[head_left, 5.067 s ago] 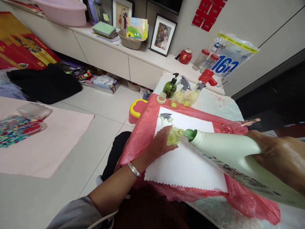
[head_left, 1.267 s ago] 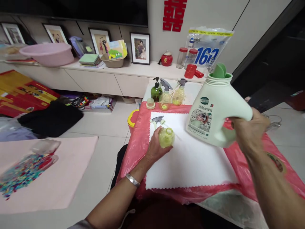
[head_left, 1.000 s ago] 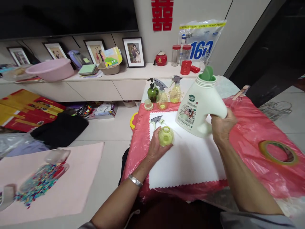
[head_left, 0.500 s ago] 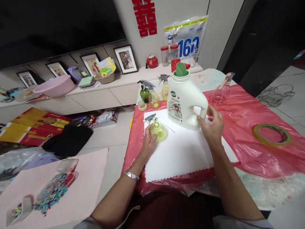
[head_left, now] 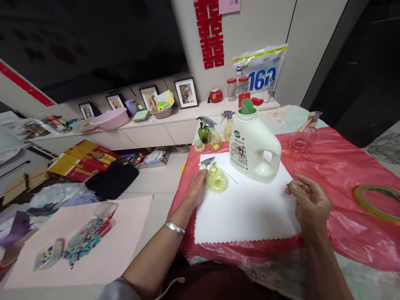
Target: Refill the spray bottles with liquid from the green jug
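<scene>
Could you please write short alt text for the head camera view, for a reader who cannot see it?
A person's left hand steadies a small yellow bottle on a white cloth, while the right hand hovers empty. A large white jug stands upright on the cloth, spray bottles behind it.

Pale tiled floor [head_left: 146, 183] (cluttered), low white cabinet [head_left: 150, 135]

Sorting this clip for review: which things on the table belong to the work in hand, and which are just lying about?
In hand:
- left hand on the small yellow bottle
- loose spray head beside it
- white detergent jug, standing uncapped
- white cloth under them
- right hand, open, holding nothing

Lying about:
- tape roll
- clear pink sprayer
- filled spray bottles
- dark green pump bottle
</scene>
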`<state>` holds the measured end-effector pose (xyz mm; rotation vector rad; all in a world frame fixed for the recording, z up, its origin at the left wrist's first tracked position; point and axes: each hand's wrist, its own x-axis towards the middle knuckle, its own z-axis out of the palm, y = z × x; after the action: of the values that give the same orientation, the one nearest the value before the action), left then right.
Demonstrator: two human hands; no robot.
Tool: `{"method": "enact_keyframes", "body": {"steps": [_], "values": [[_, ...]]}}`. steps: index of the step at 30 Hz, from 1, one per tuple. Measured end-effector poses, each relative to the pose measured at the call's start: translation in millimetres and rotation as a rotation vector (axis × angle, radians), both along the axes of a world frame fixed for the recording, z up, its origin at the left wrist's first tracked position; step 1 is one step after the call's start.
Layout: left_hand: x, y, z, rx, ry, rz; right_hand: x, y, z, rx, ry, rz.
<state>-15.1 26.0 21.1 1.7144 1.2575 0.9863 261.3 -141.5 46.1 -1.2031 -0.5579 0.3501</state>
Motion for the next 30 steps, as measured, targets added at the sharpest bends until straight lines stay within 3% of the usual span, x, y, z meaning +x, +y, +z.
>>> {"method": "enact_keyframes", "body": {"steps": [3, 10, 14, 20, 30], "values": [[-4, 12, 6.1, -0.101, -0.028, 0.063, 2, -2, 1.4, 0.053, 0.107, 0.093], [-6, 68, 23.0, -0.017, 0.258, 0.185, 10, 1, -1.0, 0.106, 0.258, 0.162], [6, 86, 28.3, 0.018, 0.488, 0.093, 12, 2, -6.1, 0.103, 0.28, 0.224], [19, 97, 23.1, -0.002, 0.773, -0.02, 11, 4, -6.5, 0.089, 0.29, 0.252], [9, 108, 26.1, -0.036, 0.937, -0.168, 11, 5, -6.9, 0.065, 0.291, 0.275]]}}
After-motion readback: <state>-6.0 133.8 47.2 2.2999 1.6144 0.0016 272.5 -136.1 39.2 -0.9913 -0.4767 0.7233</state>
